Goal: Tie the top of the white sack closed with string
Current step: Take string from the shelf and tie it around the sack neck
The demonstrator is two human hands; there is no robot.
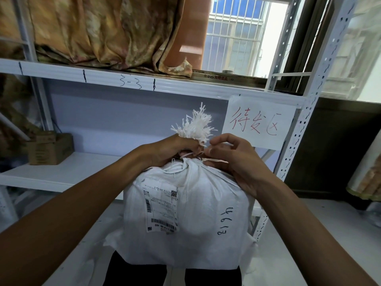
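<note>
White sack (195,213) stands upright by the person's legs, in front of the shelf (123,79). The left hand (167,150) wraps around its bunched neck to hold it closed. The right hand (233,159) fingers (218,141) pinch the thin string (214,161), probably to pull it tight.

The left hand (168,150) grips the gathered neck of the white sack (185,213). Just right of that neck, the right hand (235,162) pinches the string (216,161), fingers curled.
</note>
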